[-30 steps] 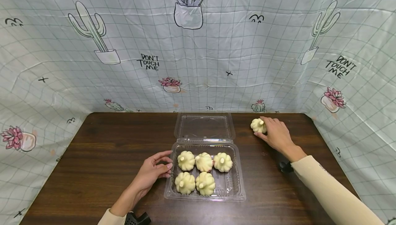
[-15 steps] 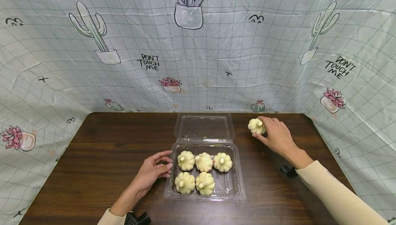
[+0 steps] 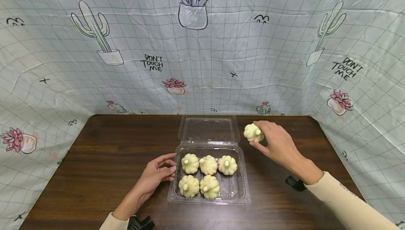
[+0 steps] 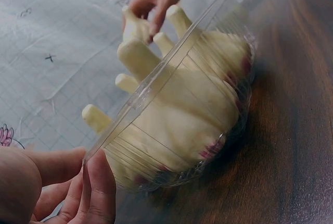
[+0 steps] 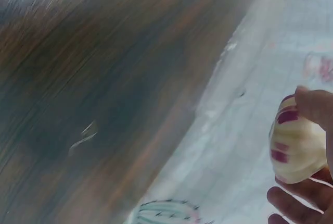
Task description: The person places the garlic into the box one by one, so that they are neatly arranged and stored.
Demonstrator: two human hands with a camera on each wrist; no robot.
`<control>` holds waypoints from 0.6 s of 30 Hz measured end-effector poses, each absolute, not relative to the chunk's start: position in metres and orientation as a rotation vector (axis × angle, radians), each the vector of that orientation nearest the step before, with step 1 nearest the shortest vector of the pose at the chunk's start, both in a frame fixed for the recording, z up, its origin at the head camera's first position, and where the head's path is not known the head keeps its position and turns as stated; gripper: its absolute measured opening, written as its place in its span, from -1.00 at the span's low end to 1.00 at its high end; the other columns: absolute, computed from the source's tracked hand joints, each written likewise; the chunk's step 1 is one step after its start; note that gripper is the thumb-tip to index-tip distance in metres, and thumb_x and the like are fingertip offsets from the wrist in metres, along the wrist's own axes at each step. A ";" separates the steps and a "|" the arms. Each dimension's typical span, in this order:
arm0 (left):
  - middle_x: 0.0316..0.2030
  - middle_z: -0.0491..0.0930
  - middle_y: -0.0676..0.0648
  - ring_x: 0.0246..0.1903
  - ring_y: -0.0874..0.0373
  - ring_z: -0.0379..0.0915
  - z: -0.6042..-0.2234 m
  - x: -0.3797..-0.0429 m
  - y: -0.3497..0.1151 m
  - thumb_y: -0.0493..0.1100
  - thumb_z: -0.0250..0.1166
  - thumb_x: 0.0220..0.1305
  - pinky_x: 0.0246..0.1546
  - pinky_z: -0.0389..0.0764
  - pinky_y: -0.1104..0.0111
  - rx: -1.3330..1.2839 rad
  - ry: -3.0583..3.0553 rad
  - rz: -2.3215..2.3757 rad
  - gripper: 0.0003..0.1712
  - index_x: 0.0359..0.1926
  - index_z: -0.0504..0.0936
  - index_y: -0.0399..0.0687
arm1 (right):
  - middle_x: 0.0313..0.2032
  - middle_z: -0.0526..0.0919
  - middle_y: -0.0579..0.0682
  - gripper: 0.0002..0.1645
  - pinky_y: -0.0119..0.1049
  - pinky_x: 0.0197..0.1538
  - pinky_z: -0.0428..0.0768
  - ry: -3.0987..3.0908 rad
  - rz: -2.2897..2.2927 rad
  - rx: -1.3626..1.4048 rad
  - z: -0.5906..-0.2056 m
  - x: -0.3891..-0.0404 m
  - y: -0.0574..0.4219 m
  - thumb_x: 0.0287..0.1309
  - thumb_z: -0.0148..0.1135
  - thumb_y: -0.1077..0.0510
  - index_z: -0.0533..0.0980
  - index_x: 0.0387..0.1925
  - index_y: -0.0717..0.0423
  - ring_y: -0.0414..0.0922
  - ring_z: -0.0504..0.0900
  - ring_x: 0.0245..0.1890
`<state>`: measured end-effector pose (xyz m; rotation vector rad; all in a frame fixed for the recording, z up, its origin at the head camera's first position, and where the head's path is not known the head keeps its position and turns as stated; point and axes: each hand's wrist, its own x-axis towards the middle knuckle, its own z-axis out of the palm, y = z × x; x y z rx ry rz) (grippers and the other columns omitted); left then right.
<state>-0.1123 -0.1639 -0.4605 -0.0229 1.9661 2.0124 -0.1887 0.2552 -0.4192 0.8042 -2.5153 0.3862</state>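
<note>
My right hand (image 3: 278,142) holds a pale garlic bulb (image 3: 252,132) by its side, above the table to the right of the raised lid. Purple patches show on the underside of that garlic bulb (image 5: 294,146) in the right wrist view. Several more garlic bulbs (image 3: 209,165) sit stem up in a clear plastic clamshell container (image 3: 227,201), three in the far row and two in the near one. My left hand (image 3: 153,174) pinches the container's left rim between thumb and fingers, seen closely in the left wrist view.
The container's hinged lid (image 3: 209,130) lies open toward the back. Dark wooden table (image 3: 110,152) extends on both sides. A patterned curtain (image 3: 215,64) stands along the back and sides. Each wrist carries a black camera mount (image 3: 295,183).
My right hand has lifted the garlic bulb and carried it leftward, toward the container. My left hand and the other bulbs have stayed in place.
</note>
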 end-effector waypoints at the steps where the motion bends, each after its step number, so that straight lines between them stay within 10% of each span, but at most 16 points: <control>1: -0.03 0.53 -0.12 -0.34 0.27 0.63 -0.461 -0.112 -0.164 -0.40 0.24 0.51 -0.25 0.74 0.45 -0.023 1.965 2.013 -0.35 0.52 0.28 -0.45 | 0.09 0.68 0.22 -0.16 0.19 0.03 0.63 -2.509 0.385 0.815 -0.417 -0.186 0.253 0.03 0.67 0.03 0.52 0.26 0.31 0.24 0.65 0.05; 18: -0.03 0.53 -0.13 -0.34 0.27 0.62 -0.460 -0.113 -0.165 -0.40 0.23 0.52 -0.25 0.74 0.44 -0.014 1.959 2.011 -0.35 0.52 0.28 -0.45 | 0.05 0.72 0.05 -0.15 0.07 0.10 0.66 -2.440 0.332 1.048 -0.403 -0.146 0.218 -0.05 0.66 -0.15 0.56 0.21 0.16 0.07 0.66 0.04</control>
